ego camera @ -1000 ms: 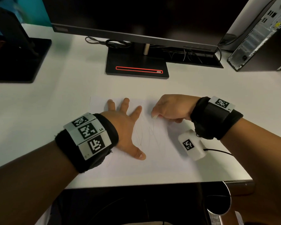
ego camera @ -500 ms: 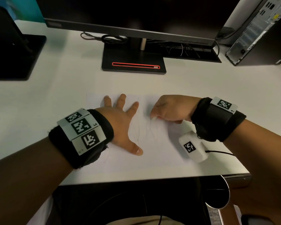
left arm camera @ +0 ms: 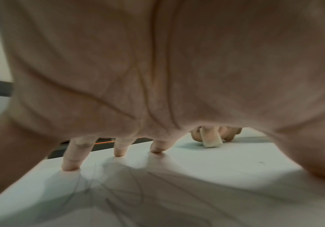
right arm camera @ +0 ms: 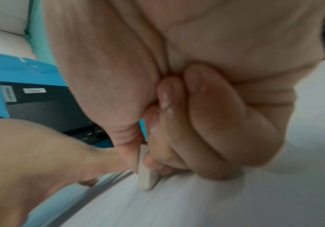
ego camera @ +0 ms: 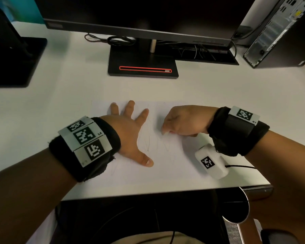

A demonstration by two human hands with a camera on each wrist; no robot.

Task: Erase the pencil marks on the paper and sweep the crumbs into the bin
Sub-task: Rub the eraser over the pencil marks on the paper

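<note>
left hand (ego camera: 130, 132): flat, fingers spread, pressing paper (ego camera: 165, 173) | right hand (ego camera: 185, 120): thumb and fingers pinch eraser (right arm camera: 147, 179) | eraser tip below fingertips, touching paper beside marks (ego camera: 148, 141) | paper on desk (ego camera: 42, 111)

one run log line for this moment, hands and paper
phase: erasing | left hand: flat on paper, holding it down | right hand: pinches eraser, tip on paper | pencil marks: still visible

The white desk (ego camera: 42, 106) carries a sheet of paper (ego camera: 165, 173) near its front edge. A monitor base (ego camera: 143, 67) stands toward the rear edge, a computer tower (ego camera: 278, 32) at the rear right corner. Another dark base (ego camera: 16, 62), possibly a second monitor's, occupies the left edge.
</note>
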